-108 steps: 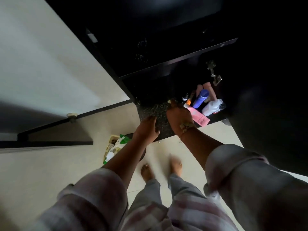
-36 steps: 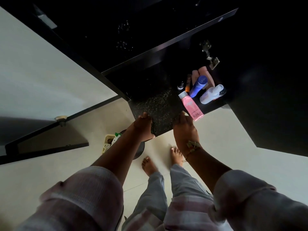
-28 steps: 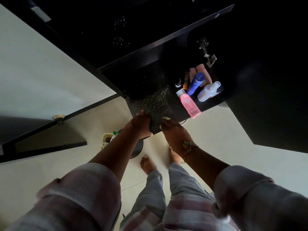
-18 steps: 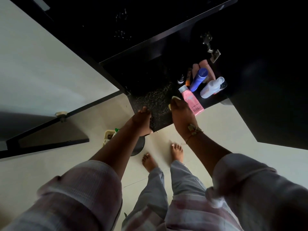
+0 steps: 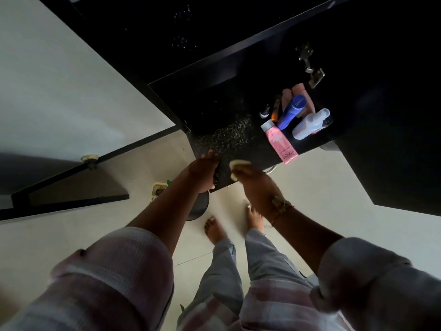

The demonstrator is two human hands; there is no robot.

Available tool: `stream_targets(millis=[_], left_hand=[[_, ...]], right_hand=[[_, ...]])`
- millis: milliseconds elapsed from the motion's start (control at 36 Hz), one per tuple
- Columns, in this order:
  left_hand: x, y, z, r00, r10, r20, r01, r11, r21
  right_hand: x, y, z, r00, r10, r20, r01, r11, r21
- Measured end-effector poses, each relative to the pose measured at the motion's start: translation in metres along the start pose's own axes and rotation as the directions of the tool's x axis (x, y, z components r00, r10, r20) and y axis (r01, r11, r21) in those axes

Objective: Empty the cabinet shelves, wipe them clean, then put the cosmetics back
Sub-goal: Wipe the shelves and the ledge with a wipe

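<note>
The white cabinet door (image 5: 71, 80) hangs open on the left; a small woven basket (image 5: 158, 190) sits low on the pale floor; the left hand (image 5: 202, 173) reaches up on a straight arm and grips the front edge of the shelf (image 5: 229, 137), thumb on top, fingers curled round the edge; the shelf is dark, flat and hard, with tiny shiny specks like stone; just beside it the right hand (image 5: 254, 187) bends at the wrist, its fingers bunched together and pinching a small soft pale-yellow wipe (image 5: 238, 163) down on the shelf near the front edge; I cannot tell if it is cloth or sponge; the cosmetics crowd the shelf's right end; the pink tube (image 5: 280, 144) lies flat, its long side running from back left to front right, white cap pointing into the cabinet, flat end poking over the front edge; behind it are a smooth blue bottle (image 5: 292, 111) and a cloudy white bottle (image 5: 310, 125), which seem to stand upright; a metal hinge (image 5: 310, 65) shines above them.
</note>
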State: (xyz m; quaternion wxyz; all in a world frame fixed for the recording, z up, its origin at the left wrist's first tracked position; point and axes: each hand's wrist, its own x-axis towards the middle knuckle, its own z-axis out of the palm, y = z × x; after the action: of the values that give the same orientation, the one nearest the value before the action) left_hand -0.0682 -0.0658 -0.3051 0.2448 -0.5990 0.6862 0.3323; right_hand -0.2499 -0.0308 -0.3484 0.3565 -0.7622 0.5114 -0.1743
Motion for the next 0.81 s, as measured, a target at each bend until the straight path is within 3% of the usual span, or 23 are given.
stream_targets(millis=[83, 167, 222, 306, 444, 528, 639, 806], left_hand=[[-0.001, 0.001, 0.001, 1.000, 0.001, -0.007, -0.001, 1.000, -0.005], [-0.001, 0.002, 0.001, 1.000, -0.001, -0.010, 0.001, 1.000, -0.002], [0.000, 0.004, 0.000, 1.000, -0.004, -0.010, 0.004, 1.000, 0.001], [0.001, 0.005, 0.000, 1.000, -0.013, -0.006, 0.013, 1.000, -0.001], [0.002, 0.005, -0.001, 1.000, -0.015, -0.008, 0.015, 1.000, 0.007], [0.002, 0.006, -0.002, 1.000, -0.023, -0.003, 0.023, 1.000, 0.012], [0.004, 0.007, -0.001, 1.000, -0.029, 0.007, 0.029, 0.999, 0.022], [0.006, 0.008, -0.001, 0.999, -0.036, 0.004, 0.036, 0.999, 0.034]], right_hand=[[0.027, 0.009, -0.017, 0.988, 0.077, -0.134, -0.096, 0.985, -0.143], [0.039, 0.006, -0.016, 0.975, 0.222, -0.023, -0.221, 0.948, -0.229], [0.031, -0.011, -0.009, 0.977, 0.187, 0.103, -0.152, 0.947, -0.282], [0.023, -0.018, 0.002, 0.992, -0.068, 0.106, 0.090, 0.973, -0.214], [0.063, -0.013, -0.019, 0.990, 0.143, -0.009, -0.140, 0.949, -0.284], [0.092, -0.011, -0.028, 0.992, 0.050, -0.118, -0.086, 0.940, -0.330], [0.121, -0.006, -0.026, 0.996, 0.040, -0.077, -0.070, 0.895, -0.440], [0.130, -0.009, -0.027, 0.982, 0.181, -0.051, -0.183, 0.857, -0.482]])
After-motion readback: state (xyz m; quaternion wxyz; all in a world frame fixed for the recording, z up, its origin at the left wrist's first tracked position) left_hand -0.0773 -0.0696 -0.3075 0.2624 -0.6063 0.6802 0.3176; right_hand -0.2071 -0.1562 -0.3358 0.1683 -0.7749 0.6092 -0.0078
